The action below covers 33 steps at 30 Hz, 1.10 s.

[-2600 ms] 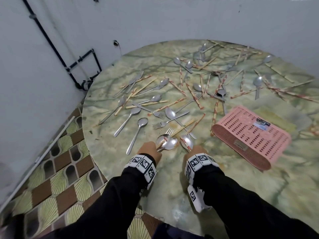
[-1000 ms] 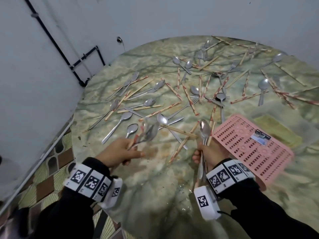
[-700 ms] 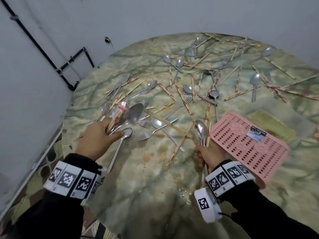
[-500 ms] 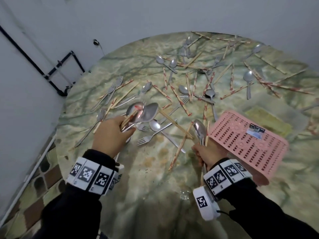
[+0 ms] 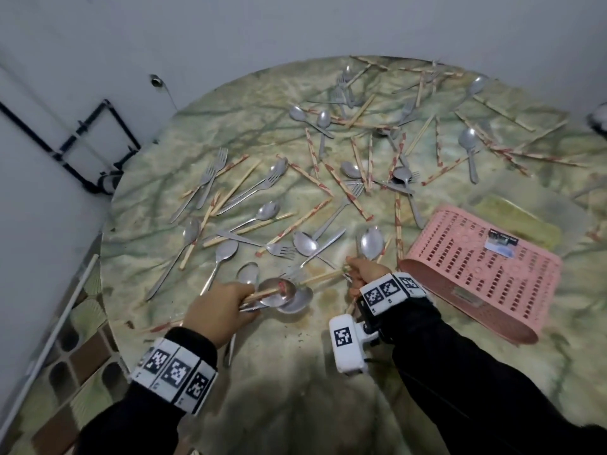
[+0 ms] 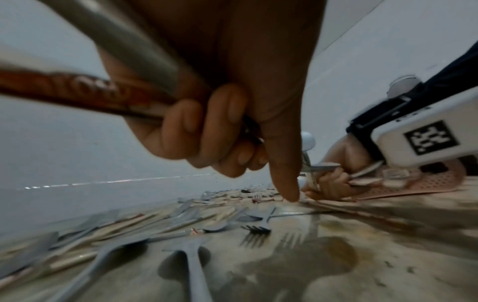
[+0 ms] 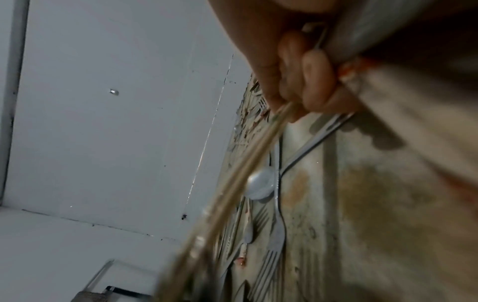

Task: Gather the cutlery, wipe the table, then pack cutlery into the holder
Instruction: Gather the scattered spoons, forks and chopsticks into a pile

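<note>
Several steel spoons, forks and red-patterned chopsticks [image 5: 315, 165] lie scattered over the round marbled table [image 5: 289, 382]. My left hand [image 5: 243, 300] grips a bundle of spoons and chopsticks [image 5: 279, 293] low over the near part of the table. In the left wrist view its fingers [image 6: 196, 130] curl round the handles and the index finger points down onto the table. My right hand [image 5: 353, 270] grips a spoon [image 5: 371, 244] and chopsticks, just left of the pink perforated holder [image 5: 476, 270], which lies on its side. In the right wrist view the fingers [image 7: 310, 81] wrap the chopsticks.
A yellowish-green cloth [image 5: 515, 218] lies beyond the holder. White walls close in behind the table, with black pipes [image 5: 95, 136] at the left. The table's edge drops to a tiled floor [image 5: 75, 339] on the left. A spoon [image 7: 261, 186] and fork [image 7: 274, 245] lie near my right hand.
My left hand has come back from the left middle of the table to the near part, bundle still in its grip. My right hand has stayed beside the holder with its cutlery.
</note>
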Tool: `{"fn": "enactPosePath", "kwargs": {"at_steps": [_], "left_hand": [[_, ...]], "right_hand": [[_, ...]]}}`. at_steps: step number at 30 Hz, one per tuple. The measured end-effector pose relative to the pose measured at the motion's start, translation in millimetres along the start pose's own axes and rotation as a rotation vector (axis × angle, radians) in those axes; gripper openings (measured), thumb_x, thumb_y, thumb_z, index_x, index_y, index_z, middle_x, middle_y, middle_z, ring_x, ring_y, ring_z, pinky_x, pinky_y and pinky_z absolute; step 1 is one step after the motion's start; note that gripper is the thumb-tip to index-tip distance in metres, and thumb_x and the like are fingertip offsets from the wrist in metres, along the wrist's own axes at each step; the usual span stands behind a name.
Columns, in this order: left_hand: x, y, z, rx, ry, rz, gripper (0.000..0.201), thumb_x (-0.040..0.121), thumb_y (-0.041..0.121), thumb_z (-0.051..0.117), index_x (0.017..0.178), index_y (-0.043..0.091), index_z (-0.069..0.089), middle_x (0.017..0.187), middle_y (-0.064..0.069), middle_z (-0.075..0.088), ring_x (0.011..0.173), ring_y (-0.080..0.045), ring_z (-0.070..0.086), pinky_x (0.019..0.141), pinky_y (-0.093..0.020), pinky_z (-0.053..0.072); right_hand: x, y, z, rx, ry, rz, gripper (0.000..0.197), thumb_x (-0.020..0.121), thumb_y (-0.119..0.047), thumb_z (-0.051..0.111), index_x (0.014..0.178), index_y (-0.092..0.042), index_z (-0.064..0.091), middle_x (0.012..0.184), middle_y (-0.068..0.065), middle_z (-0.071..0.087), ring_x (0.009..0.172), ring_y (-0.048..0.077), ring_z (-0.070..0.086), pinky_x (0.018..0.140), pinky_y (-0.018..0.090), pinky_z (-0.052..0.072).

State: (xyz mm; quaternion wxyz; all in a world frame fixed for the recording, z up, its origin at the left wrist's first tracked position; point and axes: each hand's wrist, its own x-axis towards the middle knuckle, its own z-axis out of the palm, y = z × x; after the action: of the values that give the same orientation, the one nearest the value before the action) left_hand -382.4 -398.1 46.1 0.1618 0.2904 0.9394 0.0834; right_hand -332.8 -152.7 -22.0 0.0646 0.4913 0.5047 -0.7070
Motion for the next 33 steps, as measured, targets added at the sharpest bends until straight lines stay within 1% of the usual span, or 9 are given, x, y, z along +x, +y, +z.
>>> {"fn": "enactPosePath", "kwargs": {"at_steps": [6, 9, 14, 18, 23, 24, 26, 28, 33], "left_hand": [[2, -27, 7, 0.111, -0.339, -0.078, 0.013, 0.08, 0.035, 0.063, 0.078, 0.026, 0.053, 0.087, 0.001, 0.057, 0.089, -0.018, 0.06, 0.069, -0.022, 0.036], [4, -48, -14, 0.097, -0.301, -0.18, 0.014, 0.083, 0.03, 0.062, 0.089, 0.017, 0.062, 0.091, -0.006, 0.064, 0.089, -0.022, 0.06, 0.065, -0.022, 0.035], [25, -24, -30, -0.369, 0.044, -0.172, 0.027, 0.077, 0.029, 0.07, 0.062, 0.021, 0.048, 0.066, -0.002, 0.052, 0.065, -0.02, 0.049, 0.052, -0.02, 0.032], [47, 38, -5, -0.807, -0.14, -0.164, 0.02, 0.073, 0.022, 0.076, 0.069, 0.023, 0.056, 0.065, 0.01, 0.057, 0.061, -0.008, 0.055, 0.053, -0.013, 0.042], [66, 55, 27, -0.807, -0.307, -0.197, 0.013, 0.08, 0.008, 0.068, 0.071, 0.011, 0.06, 0.065, -0.001, 0.06, 0.055, -0.008, 0.056, 0.05, -0.013, 0.047], [68, 52, 30, -0.826, -0.314, -0.21, 0.013, 0.082, 0.007, 0.067, 0.071, 0.01, 0.06, 0.067, -0.003, 0.062, 0.056, -0.011, 0.057, 0.054, -0.016, 0.048], [68, 49, 31, -0.875, -0.307, -0.238, 0.008, 0.083, 0.006, 0.064, 0.076, 0.007, 0.06, 0.072, -0.008, 0.063, 0.059, -0.014, 0.058, 0.059, -0.02, 0.05], [66, 46, 31, -0.884, -0.272, -0.264, 0.005, 0.083, 0.007, 0.063, 0.085, 0.002, 0.062, 0.078, -0.012, 0.064, 0.062, -0.017, 0.058, 0.063, -0.024, 0.051], [63, 45, 34, -0.894, -0.187, -0.335, 0.021, 0.082, 0.015, 0.061, 0.097, 0.001, 0.063, 0.076, -0.008, 0.065, 0.068, -0.02, 0.06, 0.074, -0.035, 0.053]], "right_hand": [[-7, -17, 10, 0.26, 0.061, -0.121, 0.027, 0.089, -0.016, 0.06, 0.064, -0.007, 0.052, 0.03, -0.005, 0.036, 0.023, 0.006, 0.03, 0.03, 0.013, 0.025], [-15, -28, 11, 0.192, 0.085, -0.221, 0.027, 0.088, -0.016, 0.061, 0.065, -0.007, 0.052, 0.033, -0.003, 0.038, 0.025, 0.007, 0.03, 0.031, 0.015, 0.026], [-24, -17, 19, 0.04, 0.009, -0.232, 0.024, 0.093, -0.015, 0.052, 0.07, -0.008, 0.058, 0.049, 0.0, 0.041, 0.031, 0.008, 0.031, 0.034, 0.016, 0.026], [-26, 1, 34, 0.084, -0.116, -0.193, 0.024, 0.095, -0.017, 0.05, 0.075, -0.006, 0.058, 0.047, 0.001, 0.044, 0.029, 0.008, 0.033, 0.034, 0.017, 0.026], [-37, -3, 26, 0.128, -0.112, -0.182, 0.031, 0.096, -0.016, 0.048, 0.067, -0.007, 0.048, 0.047, 0.004, 0.045, 0.027, 0.009, 0.034, 0.035, 0.015, 0.027], [-38, -6, 21, 0.044, -0.054, -0.199, 0.027, 0.095, -0.018, 0.05, 0.071, -0.006, 0.051, 0.051, 0.005, 0.048, 0.032, 0.011, 0.041, 0.036, 0.017, 0.031], [-35, -11, 9, -0.23, 0.16, -0.248, 0.021, 0.09, -0.022, 0.057, 0.09, 0.0, 0.057, 0.075, 0.01, 0.059, 0.064, 0.02, 0.061, 0.057, 0.025, 0.043], [-26, -13, 0, -0.522, 0.332, -0.254, 0.03, 0.086, -0.02, 0.06, 0.105, 0.002, 0.057, 0.097, 0.015, 0.062, 0.091, 0.029, 0.062, 0.069, 0.028, 0.042], [-7, -15, 10, -0.964, 0.379, -0.23, 0.029, 0.086, -0.01, 0.059, 0.11, 0.005, 0.055, 0.112, 0.02, 0.062, 0.103, 0.033, 0.061, 0.08, 0.034, 0.049]]}}
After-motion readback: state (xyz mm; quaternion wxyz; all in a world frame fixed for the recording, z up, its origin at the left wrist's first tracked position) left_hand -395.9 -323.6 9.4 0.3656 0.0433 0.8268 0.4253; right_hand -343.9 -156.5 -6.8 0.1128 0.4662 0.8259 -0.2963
